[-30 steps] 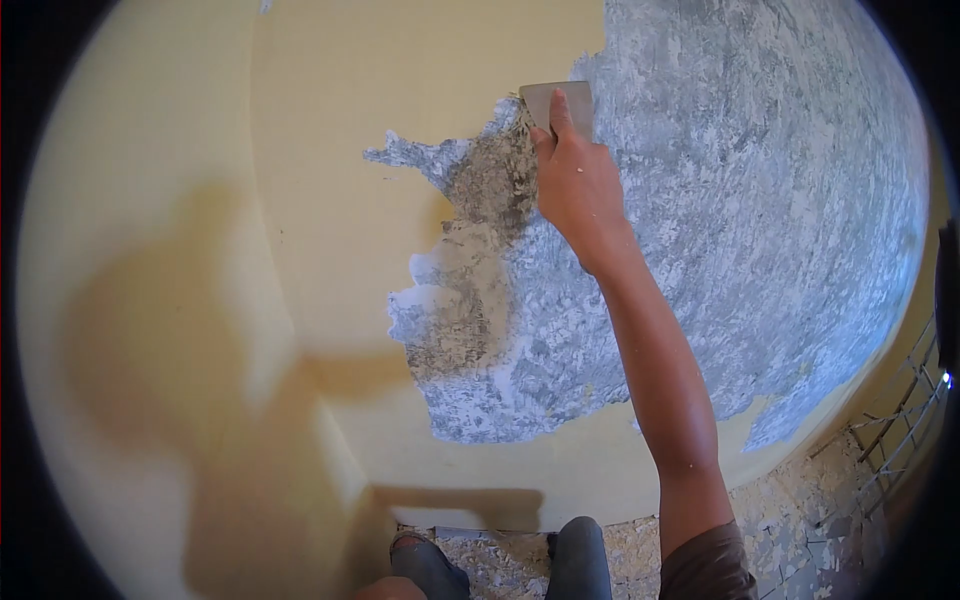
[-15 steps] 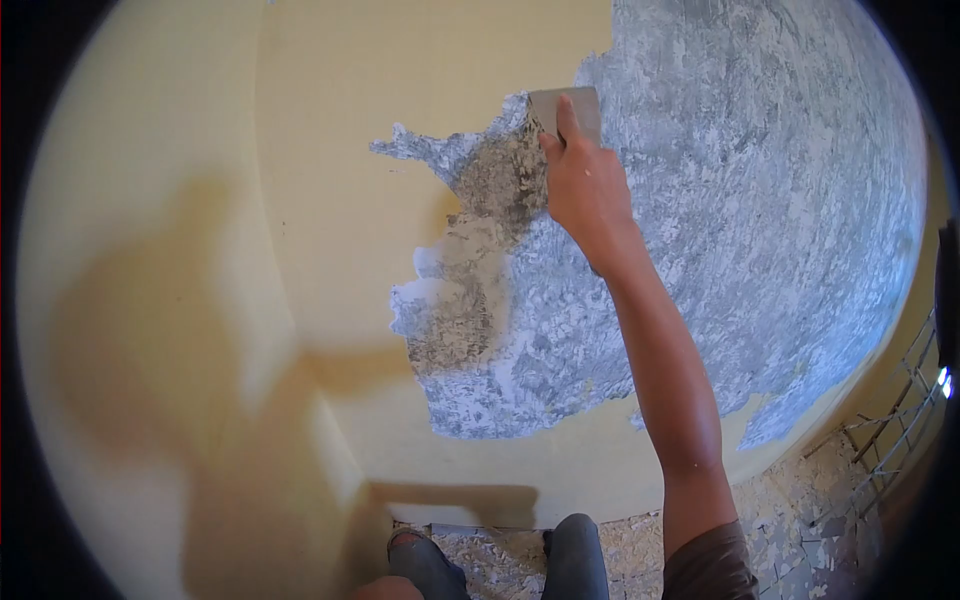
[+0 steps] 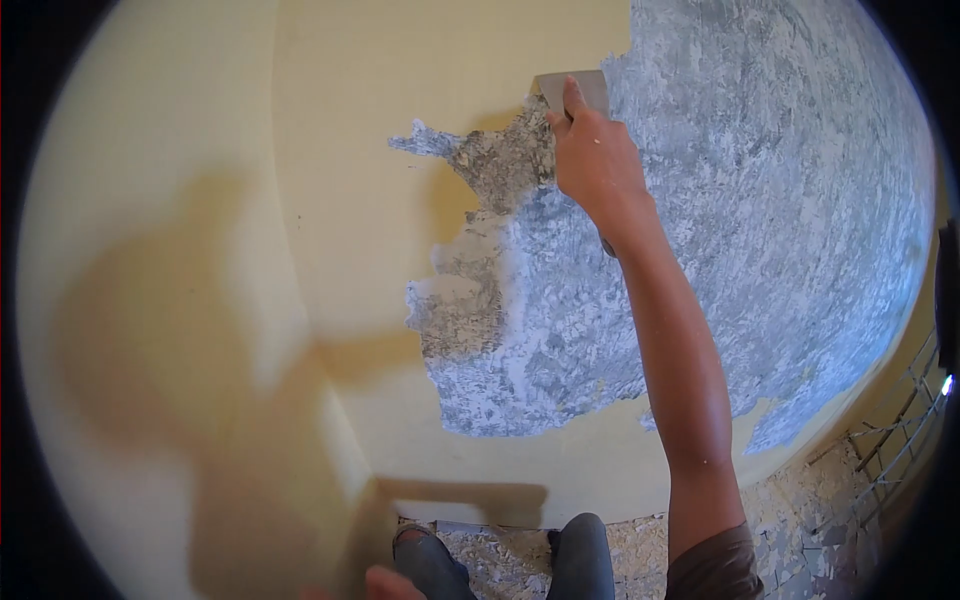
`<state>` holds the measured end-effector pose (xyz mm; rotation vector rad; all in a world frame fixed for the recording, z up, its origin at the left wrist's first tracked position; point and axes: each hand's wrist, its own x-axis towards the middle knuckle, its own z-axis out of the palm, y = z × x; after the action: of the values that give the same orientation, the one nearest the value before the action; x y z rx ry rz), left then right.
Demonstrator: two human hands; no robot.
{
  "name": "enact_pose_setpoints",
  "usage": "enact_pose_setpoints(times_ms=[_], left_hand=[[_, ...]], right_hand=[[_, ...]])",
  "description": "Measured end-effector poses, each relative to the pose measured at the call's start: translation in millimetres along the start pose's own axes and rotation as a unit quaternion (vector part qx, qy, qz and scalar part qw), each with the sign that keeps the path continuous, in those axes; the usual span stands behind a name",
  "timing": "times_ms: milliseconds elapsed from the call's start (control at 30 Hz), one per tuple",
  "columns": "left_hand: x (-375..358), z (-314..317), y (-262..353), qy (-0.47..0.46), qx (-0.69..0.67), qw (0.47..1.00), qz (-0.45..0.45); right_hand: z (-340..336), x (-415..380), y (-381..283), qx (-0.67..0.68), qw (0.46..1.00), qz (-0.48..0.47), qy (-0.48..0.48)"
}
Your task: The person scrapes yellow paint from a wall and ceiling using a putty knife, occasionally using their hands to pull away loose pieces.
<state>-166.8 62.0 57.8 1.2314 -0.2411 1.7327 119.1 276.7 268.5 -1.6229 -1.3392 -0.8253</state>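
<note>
My right hand [image 3: 600,160] grips a wide flat scraper [image 3: 590,90], its index finger stretched along the blade. The blade lies on the wall at the upper edge of a bare grey patch [image 3: 740,220], where yellow paint [image 3: 440,60] begins. The scraper's handle is mostly hidden by the hand and wrist. A blurred part of my left hand [image 3: 390,585] shows at the bottom edge, near my leg; its fingers cannot be made out.
Flakes and chips litter the floor [image 3: 640,545] below the wall. My legs [image 3: 582,560] stand close to the wall's foot. A metal frame [image 3: 900,430] is at the far right. Shadows fall on the left wall [image 3: 230,80].
My right hand and the scraper have moved slightly up in view, onto the yellow paint's edge. My left hand shows a little more at the bottom. The view has shifted slightly.
</note>
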Motion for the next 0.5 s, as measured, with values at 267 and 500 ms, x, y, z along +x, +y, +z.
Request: enact_pose_setpoints(times_ms=[267,500], left_hand=[[-24.2,-99.5,-119.5,0.003,0.341,0.940,0.034],[-28.5,-102.4,-142.6,-0.077,0.352,0.925,-0.116]], right_hand=[[9.6,-35.1,2.6,-0.030,0.998,-0.035,-0.041],[14.7,-45.0,0.0,-0.054,0.996,-0.018,-0.068]])
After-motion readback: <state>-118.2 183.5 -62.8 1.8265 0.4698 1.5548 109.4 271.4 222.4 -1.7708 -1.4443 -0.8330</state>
